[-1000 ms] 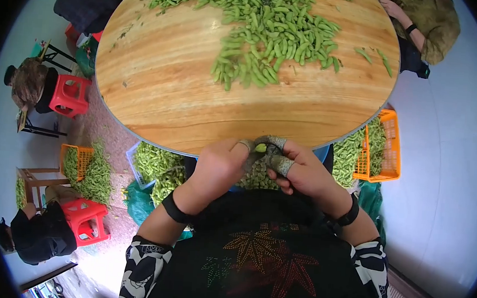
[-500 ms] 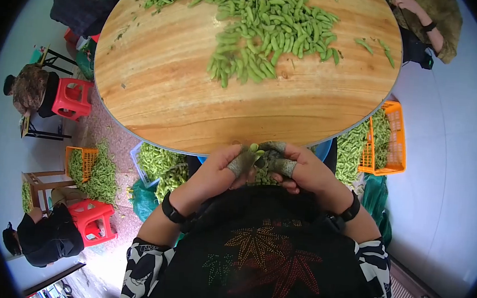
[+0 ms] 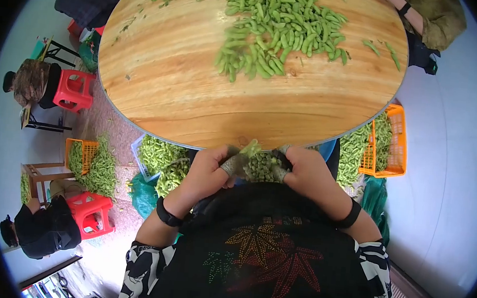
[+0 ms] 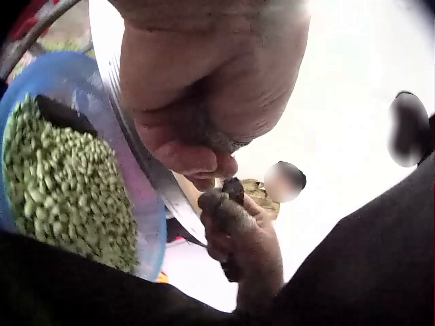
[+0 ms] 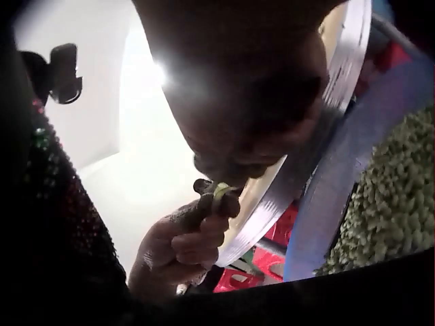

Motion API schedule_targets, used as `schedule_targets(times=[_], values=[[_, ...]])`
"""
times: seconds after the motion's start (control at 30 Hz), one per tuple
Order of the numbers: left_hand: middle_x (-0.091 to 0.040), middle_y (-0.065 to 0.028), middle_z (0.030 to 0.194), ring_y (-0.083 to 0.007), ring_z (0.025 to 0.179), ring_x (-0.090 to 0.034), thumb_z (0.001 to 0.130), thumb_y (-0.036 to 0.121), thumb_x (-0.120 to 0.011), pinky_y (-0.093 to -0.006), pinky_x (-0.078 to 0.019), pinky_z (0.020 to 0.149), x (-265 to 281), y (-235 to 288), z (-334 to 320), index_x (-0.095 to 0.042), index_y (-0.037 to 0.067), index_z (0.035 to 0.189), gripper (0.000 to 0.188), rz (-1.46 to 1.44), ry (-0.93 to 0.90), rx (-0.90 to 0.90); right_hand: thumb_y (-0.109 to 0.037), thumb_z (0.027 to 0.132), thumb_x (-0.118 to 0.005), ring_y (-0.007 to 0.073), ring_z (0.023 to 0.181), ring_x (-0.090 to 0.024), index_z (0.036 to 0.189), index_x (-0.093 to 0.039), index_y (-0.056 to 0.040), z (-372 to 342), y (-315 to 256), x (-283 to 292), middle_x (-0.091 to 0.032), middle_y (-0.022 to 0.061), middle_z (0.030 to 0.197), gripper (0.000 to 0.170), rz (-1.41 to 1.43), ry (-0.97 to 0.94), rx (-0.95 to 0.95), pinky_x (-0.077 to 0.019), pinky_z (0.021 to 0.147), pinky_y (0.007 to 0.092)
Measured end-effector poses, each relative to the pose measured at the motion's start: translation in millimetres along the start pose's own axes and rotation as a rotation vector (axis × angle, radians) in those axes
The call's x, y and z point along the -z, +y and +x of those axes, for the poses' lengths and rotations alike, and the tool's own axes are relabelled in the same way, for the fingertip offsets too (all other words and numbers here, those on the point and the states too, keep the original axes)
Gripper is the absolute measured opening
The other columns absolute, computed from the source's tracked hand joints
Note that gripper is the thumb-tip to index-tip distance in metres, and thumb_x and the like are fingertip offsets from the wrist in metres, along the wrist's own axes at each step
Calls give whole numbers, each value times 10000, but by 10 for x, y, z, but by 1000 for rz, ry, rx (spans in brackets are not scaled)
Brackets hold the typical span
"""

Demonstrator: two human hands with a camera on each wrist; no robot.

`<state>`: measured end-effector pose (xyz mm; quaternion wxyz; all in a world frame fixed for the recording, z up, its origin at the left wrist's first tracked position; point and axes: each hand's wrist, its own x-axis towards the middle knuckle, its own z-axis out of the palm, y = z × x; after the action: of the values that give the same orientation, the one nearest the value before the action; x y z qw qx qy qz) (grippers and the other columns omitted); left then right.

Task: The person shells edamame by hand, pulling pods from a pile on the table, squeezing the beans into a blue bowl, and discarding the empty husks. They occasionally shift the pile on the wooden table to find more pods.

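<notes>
Below the table's near edge, the left hand (image 3: 208, 172) pinches a green pod (image 3: 251, 148) between thumb and fingers. Opposite it is the right hand (image 3: 310, 174), slightly apart, its fingers bent inward; whether it holds anything is hidden. Grey-green coverings wrap several fingertips. Between and under the hands lie shelled beans (image 3: 260, 167), seen in the left wrist view as a heap of beans (image 4: 68, 190) inside a blue basin (image 4: 64, 68). The pod (image 5: 221, 192) also shows in the right wrist view, at the left hand's fingertips (image 5: 204, 204).
A round wooden table (image 3: 169, 99) carries a pile of green pods (image 3: 281, 29). Crates of pods stand beside it, one orange (image 3: 398, 142) and one pale blue (image 3: 139, 158). A green bag (image 3: 142, 197) lies on the floor. Other people sit on red stools (image 3: 90, 216).
The hands have moved apart from each other, showing more beans between them. The pod now sticks up from the left hand; the right hand has shifted slightly to the right.
</notes>
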<state>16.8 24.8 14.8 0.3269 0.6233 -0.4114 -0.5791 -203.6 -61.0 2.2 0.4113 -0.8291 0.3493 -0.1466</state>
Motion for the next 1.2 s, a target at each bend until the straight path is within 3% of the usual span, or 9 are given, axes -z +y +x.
schedule_targets(times=[0.27,0.33,0.47,0.57,0.63,0.73,0.83,1.03,1.2], values=[[-602,-124,666,-238,575,-599,845,113,-624,-316,-467,550,-96,174,-33,-650,33,882,92,494,114,-508,-204,818,-666,324,603,-578,955,-572,-23,95,-117,-43,-586,130,709,246,16,237,359,-455,542,367],[-608,-86,666,-172,548,-584,884,137,-602,-282,-451,516,-68,228,-34,-635,36,899,107,205,-103,-524,-222,875,-656,131,488,-507,897,-567,-40,88,-262,76,-578,56,709,204,831,-224,-221,-400,440,258],[-586,-34,652,-91,502,-528,929,157,-557,-227,-405,464,-72,286,-67,-616,45,905,128,-160,-341,-335,-263,903,-641,15,468,-418,937,-592,-53,93,-174,82,-554,-5,706,219,1208,-411,-292,-341,414,195],[-551,3,638,-37,476,-467,957,177,-524,-185,-350,430,-9,209,-28,-603,53,904,157,-365,-258,-88,-251,883,-652,130,508,-525,974,-606,-42,146,-68,77,-595,58,733,232,1165,-447,-373,-411,466,268],[-544,1,625,-44,456,-447,948,145,-532,-193,-338,413,113,157,-83,-606,51,891,132,-275,18,-202,-241,853,-657,290,643,-598,1015,-601,-26,152,22,20,-616,136,789,275,112,-42,203,-472,575,364],[-563,-6,630,-40,470,-464,935,97,-551,-187,-348,415,414,-137,-218,-600,35,862,107,-160,351,-279,-256,831,-672,316,743,-614,990,-575,-10,293,-31,198,-610,159,765,308,-169,45,143,-484,658,390],[-554,12,601,-34,477,-462,917,171,-614,-188,-346,423,733,-399,-406,-614,25,838,166,5,756,-165,-226,820,-665,393,763,-593,959,-580,-6,725,79,274,-610,198,828,273,-179,397,24,-478,678,455],[-571,-70,574,-113,481,-477,847,229,-712,-283,-394,464,1103,-558,-599,-634,3,731,266,729,1195,-112,-208,787,-698,409,786,-604,946,-553,29,1438,196,312,-622,240,820,320,-348,398,-186,-480,686,467],[-635,-169,718,-276,637,-636,836,153,-692,-341,-496,582,504,-214,-67,-659,1,838,156,529,928,-509,-206,763,-714,410,719,-608,902,-569,15,1220,210,147,-632,210,763,299,-114,471,-64,-485,635,446]])
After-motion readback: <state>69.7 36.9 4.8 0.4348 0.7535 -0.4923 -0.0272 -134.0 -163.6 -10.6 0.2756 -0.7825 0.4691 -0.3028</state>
